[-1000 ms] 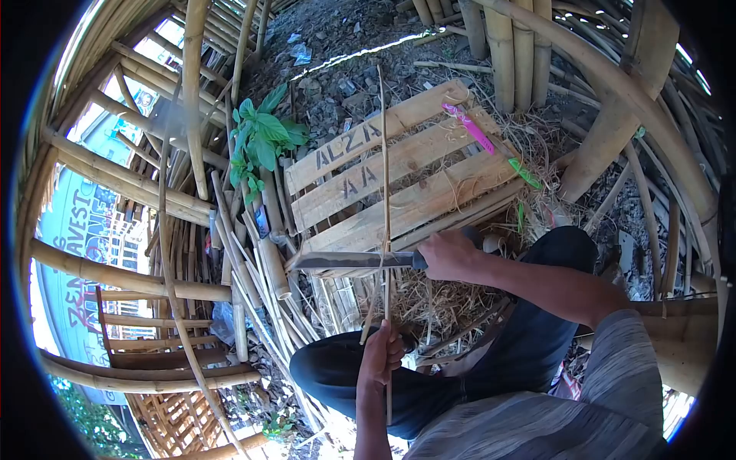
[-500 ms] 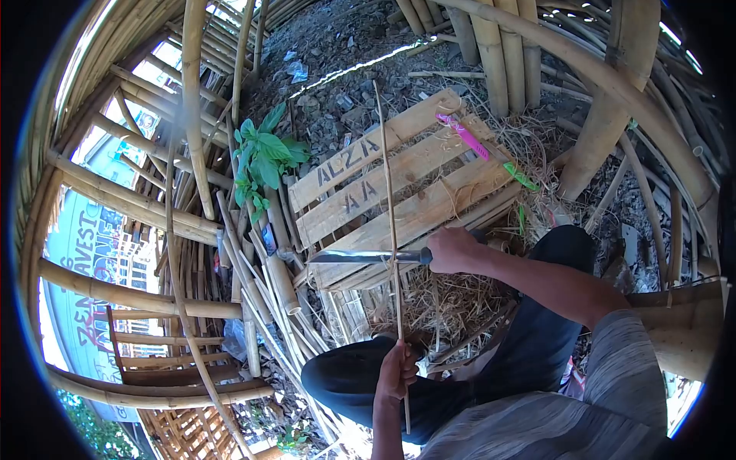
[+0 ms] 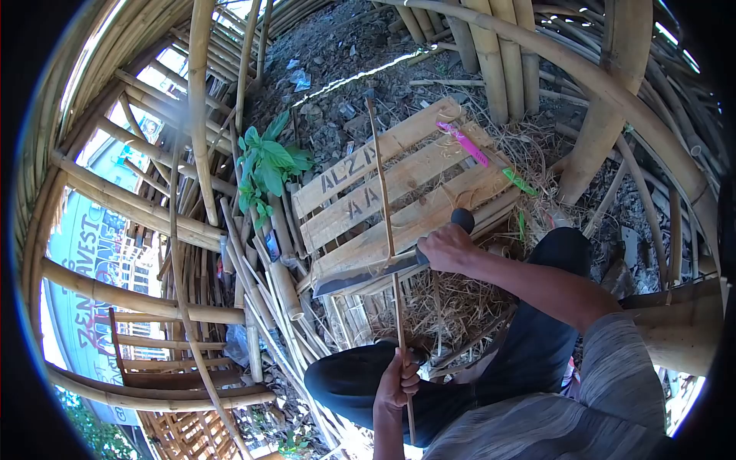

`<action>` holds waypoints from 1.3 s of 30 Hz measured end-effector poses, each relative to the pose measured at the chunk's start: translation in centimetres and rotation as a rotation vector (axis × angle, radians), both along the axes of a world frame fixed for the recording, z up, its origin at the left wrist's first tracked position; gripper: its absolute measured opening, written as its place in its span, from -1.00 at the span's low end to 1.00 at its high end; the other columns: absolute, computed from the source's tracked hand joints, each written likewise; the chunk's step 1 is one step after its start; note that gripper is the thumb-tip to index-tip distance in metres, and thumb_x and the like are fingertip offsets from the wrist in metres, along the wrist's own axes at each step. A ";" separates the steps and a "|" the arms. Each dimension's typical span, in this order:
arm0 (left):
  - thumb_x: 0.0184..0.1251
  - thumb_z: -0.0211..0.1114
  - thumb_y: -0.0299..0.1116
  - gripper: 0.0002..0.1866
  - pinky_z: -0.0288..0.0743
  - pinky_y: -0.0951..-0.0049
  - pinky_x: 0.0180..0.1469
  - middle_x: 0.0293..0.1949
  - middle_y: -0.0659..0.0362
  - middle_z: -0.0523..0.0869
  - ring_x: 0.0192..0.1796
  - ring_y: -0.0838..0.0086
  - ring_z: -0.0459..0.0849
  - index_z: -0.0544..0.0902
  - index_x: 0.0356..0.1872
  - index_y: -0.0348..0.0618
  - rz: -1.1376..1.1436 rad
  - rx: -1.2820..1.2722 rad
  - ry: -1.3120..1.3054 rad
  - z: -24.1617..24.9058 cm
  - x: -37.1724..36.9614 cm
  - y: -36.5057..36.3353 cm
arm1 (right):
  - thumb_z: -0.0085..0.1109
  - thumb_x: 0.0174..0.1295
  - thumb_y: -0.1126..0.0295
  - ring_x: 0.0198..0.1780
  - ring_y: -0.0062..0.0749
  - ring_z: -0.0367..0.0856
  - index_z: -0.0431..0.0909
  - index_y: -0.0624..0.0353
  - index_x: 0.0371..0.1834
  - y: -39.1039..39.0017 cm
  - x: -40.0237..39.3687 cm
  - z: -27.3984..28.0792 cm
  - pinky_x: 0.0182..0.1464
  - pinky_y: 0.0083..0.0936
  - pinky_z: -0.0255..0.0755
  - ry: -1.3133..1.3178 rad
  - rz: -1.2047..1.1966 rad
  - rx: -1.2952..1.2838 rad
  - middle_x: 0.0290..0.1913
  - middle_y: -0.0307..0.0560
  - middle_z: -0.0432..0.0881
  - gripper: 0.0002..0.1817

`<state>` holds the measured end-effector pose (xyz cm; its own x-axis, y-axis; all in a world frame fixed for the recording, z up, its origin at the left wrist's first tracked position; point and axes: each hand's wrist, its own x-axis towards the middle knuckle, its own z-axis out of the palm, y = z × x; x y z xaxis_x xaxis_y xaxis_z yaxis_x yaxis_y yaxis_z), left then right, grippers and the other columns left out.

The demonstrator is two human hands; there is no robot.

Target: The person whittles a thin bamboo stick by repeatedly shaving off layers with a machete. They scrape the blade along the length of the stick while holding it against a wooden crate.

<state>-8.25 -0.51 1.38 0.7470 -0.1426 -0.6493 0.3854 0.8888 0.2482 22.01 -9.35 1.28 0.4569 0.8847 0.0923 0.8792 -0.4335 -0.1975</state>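
My right hand (image 3: 447, 248) is wrapped round the black handle of a long knife (image 3: 345, 280), whose blade points left and lies across a thin bamboo stick (image 3: 383, 184). My left hand (image 3: 399, 379) grips the lower part of that stick near my knee. The stick's upper part passes over a slatted wooden crate (image 3: 414, 222) with painted letters. Where blade and stick cross, a small curl of shaving shows.
A pink wrapper (image 3: 464, 144) and a green one (image 3: 520, 181) lie at the crate's right. Dry shavings (image 3: 475, 307) are heaped below it. A leafy plant (image 3: 264, 165) and cut bamboo strips (image 3: 268, 295) are on the left. Bamboo poles (image 3: 130, 295) surround the place.
The knife's blade has tilted, its tip now lower and its handle end raised into view. The stick's top has shifted slightly left and down. Both hands keep their hold.
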 end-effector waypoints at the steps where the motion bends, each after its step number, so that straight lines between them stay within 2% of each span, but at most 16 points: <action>1: 0.43 -0.12 0.11 -0.62 -0.14 0.74 -0.75 -0.68 0.42 0.11 -0.74 0.77 -0.01 0.28 -0.42 0.07 -0.001 0.000 -0.003 0.1 0.0 0.1 | 0.20 -0.13 0.39 -0.43 -0.21 0.67 0.61 0.16 -0.45 0.1 0.1 0.0 -0.40 -0.33 0.51 -0.054 0.022 0.028 -0.53 0.00 0.64 -0.85; 4: 0.45 -0.12 0.08 -0.61 -0.19 0.72 -0.74 -0.69 0.43 0.08 -0.73 0.75 -0.02 0.28 -0.46 0.05 0.028 -0.048 -0.017 0.6 0.1 0.0 | 0.21 -0.15 0.38 -0.43 -0.19 0.68 0.63 0.18 -0.44 0.6 0.5 0.2 -0.40 -0.30 0.52 -0.038 0.024 0.050 -0.55 0.04 0.63 -0.82; 7: 0.45 -0.12 0.08 -0.62 -0.14 0.73 -0.74 -0.68 0.42 0.13 -0.73 0.76 0.02 0.28 -0.46 0.07 -0.002 0.113 0.042 1.0 0.6 -0.1 | 0.20 -0.16 0.37 -0.40 -0.12 0.68 0.63 0.23 -0.42 -0.1 -0.2 1.9 -0.35 -0.26 0.54 0.121 0.048 -0.077 -0.50 0.10 0.64 -0.78; 9: 0.46 -0.13 0.05 -0.63 -0.14 0.71 -0.73 -0.69 0.42 0.14 -0.73 0.74 0.04 0.29 -0.47 0.08 -0.027 0.438 0.095 1.3 1.2 -0.7 | 0.19 -0.17 0.37 -0.38 -0.09 0.67 0.63 0.26 -0.42 -0.3 -0.5 2.0 -0.32 -0.24 0.54 0.235 0.019 -0.086 -0.48 0.13 0.64 -0.76; 13: 0.46 -0.12 0.03 -0.64 -0.14 0.69 -0.73 -0.70 0.42 0.15 -0.72 0.73 0.06 0.30 -0.47 0.07 -0.032 0.477 0.117 1.9 2.2 -0.6 | 0.18 -0.18 0.36 -0.35 0.00 0.66 0.62 0.31 -0.43 -0.9 -1.2 1.0 -0.27 -0.19 0.55 0.481 -0.042 -0.110 -0.43 0.17 0.64 -0.74; 18: 0.46 -0.10 0.02 -0.64 -0.12 0.68 -0.76 -0.70 0.43 0.14 -0.74 0.74 0.05 0.30 -0.48 0.05 -0.057 0.717 0.135 1.4 2.6 -1.1 | 0.17 -0.18 0.36 -0.35 -0.06 0.67 0.64 0.27 -0.43 -0.6 -1.2 1.2 -0.30 -0.24 0.55 0.245 0.116 -0.187 -0.43 0.15 0.65 -0.75; 19: 0.46 -0.10 0.02 -0.64 -0.12 0.68 -0.76 -0.70 0.43 0.14 -0.74 0.74 0.05 0.30 -0.48 0.05 -0.064 0.715 0.143 1.1 2.0 -1.5 | 0.17 -0.18 0.36 -0.35 -0.09 0.68 0.64 0.25 -0.44 -0.3 -0.7 1.7 -0.30 -0.27 0.54 0.138 0.119 -0.270 -0.43 0.13 0.66 -0.77; 23: 0.44 -0.08 0.04 -0.63 -0.12 0.68 -0.76 -0.71 0.43 0.12 -0.75 0.73 0.04 0.30 -0.48 0.05 -0.005 0.579 0.128 2.0 1.3 -2.4 | 0.18 -0.15 0.37 -0.36 -0.19 0.69 0.66 0.17 -0.52 0.6 1.7 1.1 -0.32 -0.31 0.54 0.093 -0.119 -0.013 -0.44 0.03 0.67 -0.85; 27: 0.44 -0.10 0.06 -0.62 -0.15 0.67 -0.76 -0.72 0.43 0.10 -0.75 0.73 -0.01 0.29 -0.48 0.06 0.010 0.443 0.129 1.8 1.4 -2.5 | 0.16 -0.11 0.39 -0.36 -0.23 0.69 0.66 0.15 -0.49 0.6 1.9 1.7 -0.31 -0.32 0.53 0.015 -0.100 -0.065 -0.44 0.00 0.68 -0.86; 28: 0.45 -0.11 0.06 -0.62 -0.16 0.67 -0.76 -0.72 0.43 0.10 -0.75 0.73 -0.01 0.29 -0.48 0.06 0.005 0.321 0.112 1.9 1.1 -2.2 | 0.16 -0.11 0.39 -0.36 -0.23 0.69 0.66 0.15 -0.49 0.7 2.3 1.2 -0.31 -0.32 0.53 0.012 -0.105 -0.066 -0.44 0.00 0.68 -0.86; 30: 0.45 -0.12 0.05 -0.62 -0.16 0.67 -0.76 -0.72 0.43 0.10 -0.75 0.73 -0.01 0.29 -0.49 0.06 -0.009 0.197 0.098 2.3 0.2 -1.7 | 0.14 -0.09 0.39 -0.38 -0.25 0.69 0.65 0.13 -0.49 0.8 3.1 0.6 -0.34 -0.31 0.53 -0.158 -0.034 0.092 -0.45 -0.01 0.68 -0.87; 33: 0.47 -0.13 0.04 -0.62 -0.16 0.67 -0.77 -0.72 0.42 0.09 -0.76 0.73 -0.01 0.28 -0.49 0.06 0.000 0.044 0.077 2.9 -0.8 -1.6 | 0.15 -0.12 0.38 -0.37 -0.20 0.69 0.65 0.17 -0.48 0.6 2.8 1.2 -0.34 -0.30 0.53 -0.082 -0.022 -0.003 -0.44 0.04 0.67 -0.85; 34: 0.47 -0.13 0.02 -0.63 -0.15 0.67 -0.77 -0.73 0.42 0.09 -0.76 0.73 -0.01 0.28 -0.49 0.05 -0.008 0.163 0.120 3.1 -0.5 -1.7 | 0.15 -0.12 0.38 -0.37 -0.20 0.69 0.65 0.17 -0.48 0.3 2.3 2.1 -0.34 -0.30 0.53 -0.089 -0.014 0.000 -0.44 0.04 0.67 -0.85; 36: 0.48 -0.13 0.00 -0.63 -0.14 0.67 -0.78 -0.73 0.41 0.10 -0.77 0.73 0.00 0.29 -0.49 0.04 0.001 0.281 0.156 2.7 -0.3 -2.0 | 0.17 -0.15 0.37 -0.35 -0.11 0.68 0.65 0.23 -0.45 -0.3 1.0 3.4 -0.29 -0.25 0.54 0.216 0.018 -0.174 -0.43 0.08 0.66 -0.80; 38: 0.49 -0.12 -0.06 -0.66 -0.12 0.66 -0.78 -0.73 0.39 0.13 -0.79 0.73 0.04 0.30 -0.48 0.01 -0.036 0.662 0.162 1.8 -0.3 -2.1 | 0.17 -0.17 0.37 -0.35 -0.07 0.68 0.65 0.25 -0.45 -0.6 0.2 2.8 -0.27 -0.24 0.55 0.282 -0.013 -0.155 -0.45 0.10 0.66 -0.78; 39: 0.49 -0.12 -0.06 -0.66 -0.12 0.66 -0.78 -0.73 0.39 0.13 -0.79 0.73 0.04 0.30 -0.48 0.01 -0.037 0.663 0.162 1.9 -0.1 -2.0 | 0.18 -0.19 0.36 -0.35 -0.04 0.67 0.64 0.27 -0.44 -0.7 -0.1 2.7 -0.25 -0.22 0.55 0.359 -0.059 -0.137 -0.46 0.11 0.65 -0.76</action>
